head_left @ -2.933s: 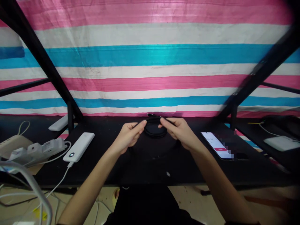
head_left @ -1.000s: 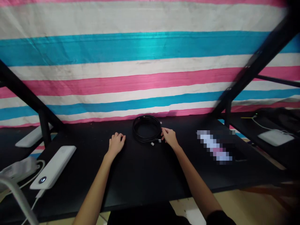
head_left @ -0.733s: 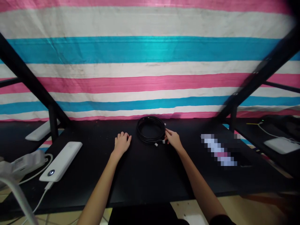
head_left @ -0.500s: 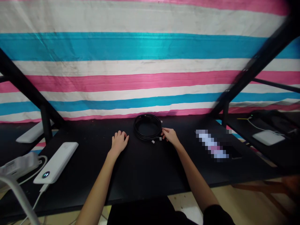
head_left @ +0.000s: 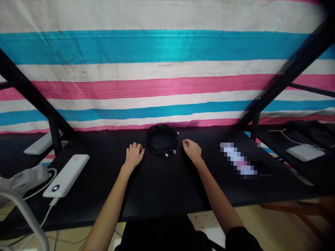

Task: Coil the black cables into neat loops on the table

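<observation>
A black cable (head_left: 151, 143) lies coiled in a round loop at the back middle of the black table. Pale connector ends poke out at its front and right side. Left of the coil, my left hand (head_left: 134, 155) rests palm down on the tabletop, fingers apart and holding nothing. On the other side, my right hand (head_left: 192, 150) lies on the table with its fingers curled in and its thumb side toward the coil. A small gap separates it from the cable, and nothing shows in it.
A white power bank (head_left: 66, 176) with a plugged-in cable lies at left, beside a white power strip (head_left: 28, 177). A phone-like object (head_left: 238, 158), partly pixelated, lies at right. Black slanted frame bars (head_left: 282, 76) stand at both sides before a striped sheet (head_left: 157, 90).
My right hand has come away from the coil's right side, leaving a gap. My left hand stays flat on the table. The whole view has shifted slightly.
</observation>
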A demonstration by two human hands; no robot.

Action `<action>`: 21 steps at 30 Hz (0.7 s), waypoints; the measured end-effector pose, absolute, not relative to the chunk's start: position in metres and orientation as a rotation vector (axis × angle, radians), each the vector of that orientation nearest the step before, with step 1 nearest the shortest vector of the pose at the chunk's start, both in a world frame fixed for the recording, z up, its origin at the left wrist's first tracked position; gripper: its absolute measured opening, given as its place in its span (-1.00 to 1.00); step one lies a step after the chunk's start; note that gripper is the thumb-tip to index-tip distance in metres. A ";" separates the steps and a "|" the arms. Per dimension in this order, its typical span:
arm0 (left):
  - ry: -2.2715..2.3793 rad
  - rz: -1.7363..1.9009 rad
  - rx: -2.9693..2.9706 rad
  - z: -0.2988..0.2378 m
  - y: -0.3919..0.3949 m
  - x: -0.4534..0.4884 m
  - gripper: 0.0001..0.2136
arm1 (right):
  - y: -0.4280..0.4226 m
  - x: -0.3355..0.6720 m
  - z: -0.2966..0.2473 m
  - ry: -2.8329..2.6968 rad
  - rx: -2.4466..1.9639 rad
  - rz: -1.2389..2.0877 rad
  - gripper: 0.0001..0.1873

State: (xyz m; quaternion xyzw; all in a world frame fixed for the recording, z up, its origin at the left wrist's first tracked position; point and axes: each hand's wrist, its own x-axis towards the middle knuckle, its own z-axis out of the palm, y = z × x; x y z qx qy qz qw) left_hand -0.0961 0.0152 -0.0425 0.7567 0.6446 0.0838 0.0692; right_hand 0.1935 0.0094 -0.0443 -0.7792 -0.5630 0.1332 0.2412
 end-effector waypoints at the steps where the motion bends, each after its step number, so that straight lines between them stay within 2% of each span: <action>1: 1.938 0.252 2.279 -0.042 0.015 -0.096 -0.78 | 0.009 0.194 -0.044 -1.542 -2.147 0.319 -0.72; 7: 1.923 0.251 2.284 -0.040 0.014 -0.097 -0.78 | 0.011 0.196 -0.049 -1.678 -2.142 0.194 -0.79; 21: 1.929 0.331 2.283 -0.046 0.015 -0.096 -0.79 | 0.011 0.195 -0.052 -1.768 -2.140 0.116 -0.79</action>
